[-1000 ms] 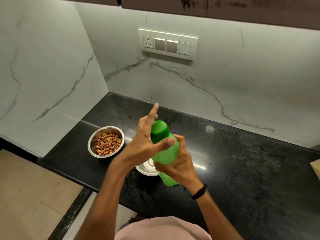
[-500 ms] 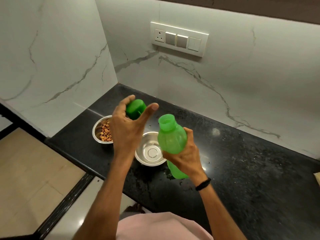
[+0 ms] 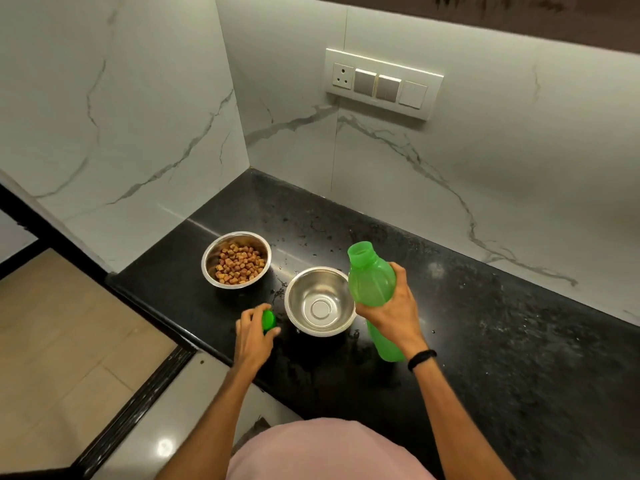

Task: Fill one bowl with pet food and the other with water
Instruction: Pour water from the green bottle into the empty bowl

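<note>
black stone bench in the corner of two marble-look walls. two steel bowls stand on it, near each other but apart. the far-left bowl holds brown pet food, roughly covering its bottom. the nearer bowl is empty and dry inside as far as i can see.

my right hand is closed around the middle of the green bottle, held off the bench just right of the empty bowl. the bottle is tilted, its open neck up and leaning left over that bowl's right rim. water level inside: cannot tell through the plastic.

my left hand is curled over the green cap, fingers around it, low at the bench just left of the empty bowl. whether the cap touches the bench i cannot tell.

black band on my right wrist. switch plate on the back wall.
</note>
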